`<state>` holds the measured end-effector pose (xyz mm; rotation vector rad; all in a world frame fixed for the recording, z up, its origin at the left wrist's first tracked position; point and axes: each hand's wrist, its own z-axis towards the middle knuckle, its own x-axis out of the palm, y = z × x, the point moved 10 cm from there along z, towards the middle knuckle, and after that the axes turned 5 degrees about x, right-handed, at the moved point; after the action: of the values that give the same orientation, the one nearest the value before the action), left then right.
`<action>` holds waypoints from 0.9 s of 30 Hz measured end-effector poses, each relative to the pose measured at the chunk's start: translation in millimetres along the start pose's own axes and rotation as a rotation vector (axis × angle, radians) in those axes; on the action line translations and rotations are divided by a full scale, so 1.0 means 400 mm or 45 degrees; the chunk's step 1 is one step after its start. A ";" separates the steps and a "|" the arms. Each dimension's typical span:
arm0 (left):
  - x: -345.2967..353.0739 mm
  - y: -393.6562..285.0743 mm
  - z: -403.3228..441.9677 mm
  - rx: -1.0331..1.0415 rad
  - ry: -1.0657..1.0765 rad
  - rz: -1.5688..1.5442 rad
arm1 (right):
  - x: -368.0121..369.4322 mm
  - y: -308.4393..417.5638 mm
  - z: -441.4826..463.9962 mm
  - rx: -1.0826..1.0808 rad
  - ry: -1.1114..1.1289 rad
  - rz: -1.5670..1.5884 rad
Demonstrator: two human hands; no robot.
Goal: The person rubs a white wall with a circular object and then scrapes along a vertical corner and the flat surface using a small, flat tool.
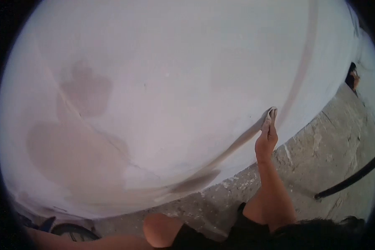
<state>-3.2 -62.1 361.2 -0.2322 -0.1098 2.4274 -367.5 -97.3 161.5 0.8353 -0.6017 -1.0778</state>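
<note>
My right hand (pixel 267 139) lies against the large white wall (pixel 187 104), with its fingers pressed together and pointing up along the surface. Between the fingers and the wall is a thin pale folded sheet (pixel 267 119), whitened with dust; its exact kind is hard to make out. A brownish streak (pixel 237 145) runs from the hand down to the left. On the left of the wall are wide tan patches (pixel 77 154) and a thin crack (pixel 106 139). My left hand is out of the picture.
A rough grey concrete floor (pixel 316 154) borders the wall, with white flecks along the edge. On the right a black curved bar (pixel 350 179) reaches down to the floor. A dark wheel-like ring (pixel 75 228) sits at lower left. My bent knee (pixel 161 230) is close to the wall.
</note>
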 end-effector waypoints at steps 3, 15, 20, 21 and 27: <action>-0.013 -0.018 -0.031 0.040 -0.003 0.068 | 0.004 -0.029 0.012 -0.064 0.021 -0.093; -0.096 -0.083 -0.026 0.014 0.008 0.386 | 0.024 -0.004 0.056 -0.518 -0.174 -0.309; -0.128 -0.078 0.006 0.007 0.091 0.451 | -0.002 -0.006 0.071 -0.606 -0.238 -0.351; -0.134 -0.073 0.008 0.002 0.091 0.466 | -0.015 -0.021 0.093 -0.513 -0.256 -0.300; -0.165 -0.064 -0.008 0.019 0.110 0.591 | 0.015 -0.004 0.066 -0.604 -0.211 -0.308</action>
<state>63.0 -85.5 370.6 -0.3912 0.0031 2.8715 -386.3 -110.9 175.1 0.4119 -0.3608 -1.4495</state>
